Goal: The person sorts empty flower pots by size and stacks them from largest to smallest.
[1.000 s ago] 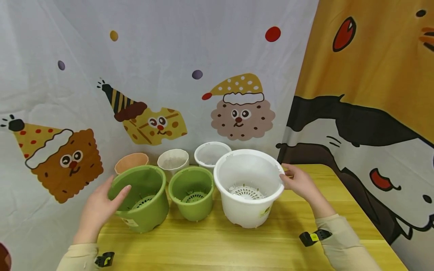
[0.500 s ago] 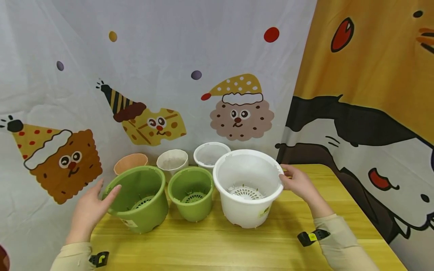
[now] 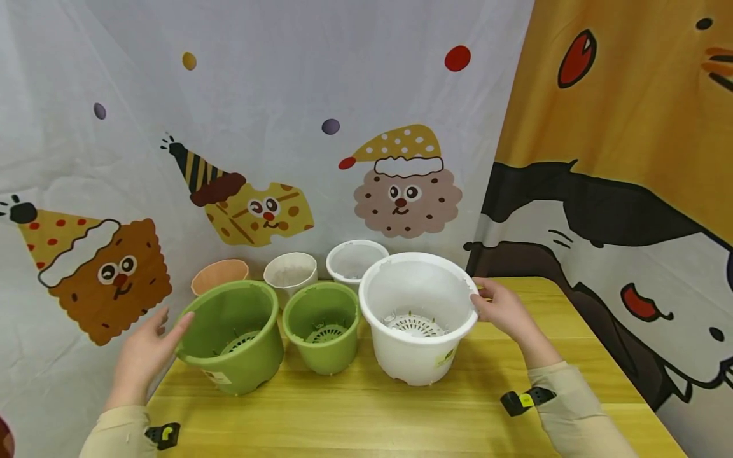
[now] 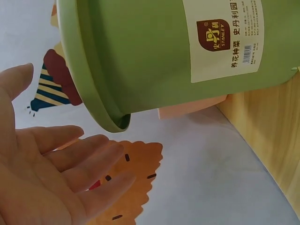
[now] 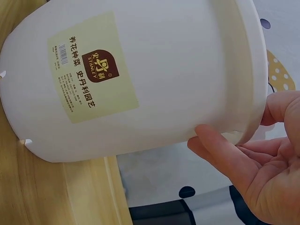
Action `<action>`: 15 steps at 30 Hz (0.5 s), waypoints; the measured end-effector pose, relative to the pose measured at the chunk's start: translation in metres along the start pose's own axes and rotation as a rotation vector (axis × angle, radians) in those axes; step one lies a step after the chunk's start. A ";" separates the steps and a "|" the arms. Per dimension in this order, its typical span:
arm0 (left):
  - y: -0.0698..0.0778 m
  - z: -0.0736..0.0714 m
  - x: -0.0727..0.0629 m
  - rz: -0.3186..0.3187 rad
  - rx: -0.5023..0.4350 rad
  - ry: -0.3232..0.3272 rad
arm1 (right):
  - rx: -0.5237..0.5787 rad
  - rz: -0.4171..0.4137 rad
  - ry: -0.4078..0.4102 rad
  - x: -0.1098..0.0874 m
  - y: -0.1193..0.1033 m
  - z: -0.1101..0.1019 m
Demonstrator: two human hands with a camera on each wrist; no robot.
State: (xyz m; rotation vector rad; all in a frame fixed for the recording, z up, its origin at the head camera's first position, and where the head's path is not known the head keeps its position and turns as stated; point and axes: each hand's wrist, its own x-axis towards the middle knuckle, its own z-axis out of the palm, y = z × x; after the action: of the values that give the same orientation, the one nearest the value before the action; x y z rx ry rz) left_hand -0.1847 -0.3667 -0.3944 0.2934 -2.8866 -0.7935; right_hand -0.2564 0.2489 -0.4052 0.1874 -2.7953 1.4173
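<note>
In the head view, my left hand [image 3: 140,359] is at the left side of a large green flower pot [image 3: 252,362], fingers spread and loosely bent. The left wrist view shows its palm turned up and a gap between its fingers [image 4: 96,161] and the pot's rim [image 4: 91,79]; nothing is in that hand. My right hand [image 3: 506,312] grips the rim of a large white flower pot [image 3: 412,356] at its right side. In the right wrist view, the thumb [image 5: 276,108] is at the rim edge, with the fingers [image 5: 225,152] against the outer wall beneath it.
Between the two large pots stands a smaller green pot [image 3: 329,359]. Behind them, along the cloth backdrop [image 3: 275,76], stand an orange pot [image 3: 220,273], a cream faceted pot [image 3: 291,273] and a small white pot [image 3: 356,257]. All are on a wooden table [image 3: 355,420].
My left hand has drawn away to the left and slightly down from the large green pot's rim. My right hand stays at the white pot; the pots keep their places.
</note>
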 end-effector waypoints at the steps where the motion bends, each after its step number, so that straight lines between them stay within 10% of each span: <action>1: -0.001 0.000 0.001 -0.003 -0.004 -0.005 | 0.000 0.000 0.000 0.000 0.000 0.000; 15: -0.014 0.003 0.010 -0.086 -0.054 -0.046 | 0.036 -0.014 0.003 0.000 0.002 0.001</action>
State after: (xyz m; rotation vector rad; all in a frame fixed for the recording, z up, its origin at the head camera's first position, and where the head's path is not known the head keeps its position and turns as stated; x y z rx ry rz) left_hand -0.1927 -0.3793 -0.4033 0.4007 -2.9061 -0.9023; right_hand -0.2563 0.2489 -0.4075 0.2040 -2.7619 1.4644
